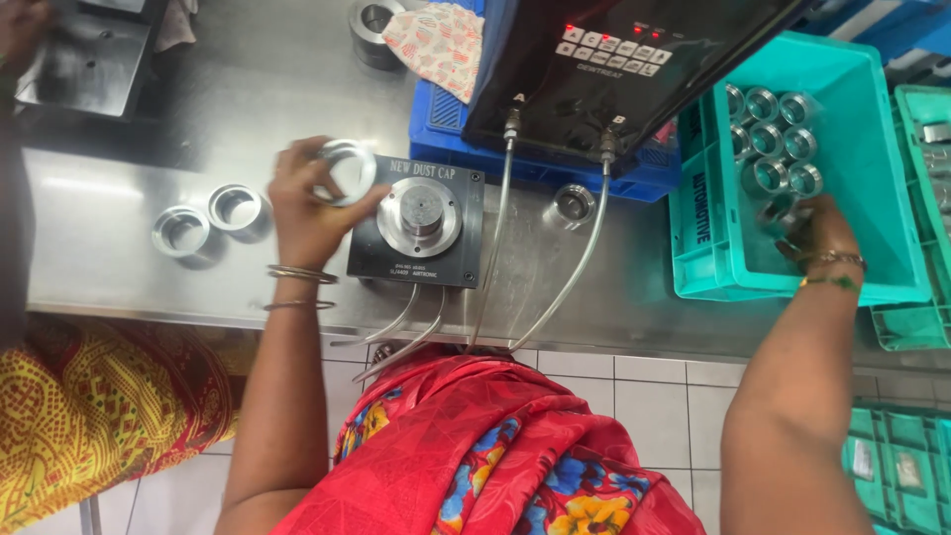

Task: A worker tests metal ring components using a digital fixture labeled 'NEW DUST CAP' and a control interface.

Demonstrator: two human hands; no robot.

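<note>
A shiny round metal ring (pixel 346 170) is gripped by the closed fingers of the left hand (pixel 309 198) beside the black fixture block (pixel 418 221). The right hand (pixel 814 230) is curled on a metal ring inside the teal plastic crate (pixel 872 188).

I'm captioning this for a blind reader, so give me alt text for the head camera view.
The left hand holds a metal ring beside a black fixture on a steel bench, while the right hand reaches into a teal crate of similar rings. Two more rings sit to the left.
</note>
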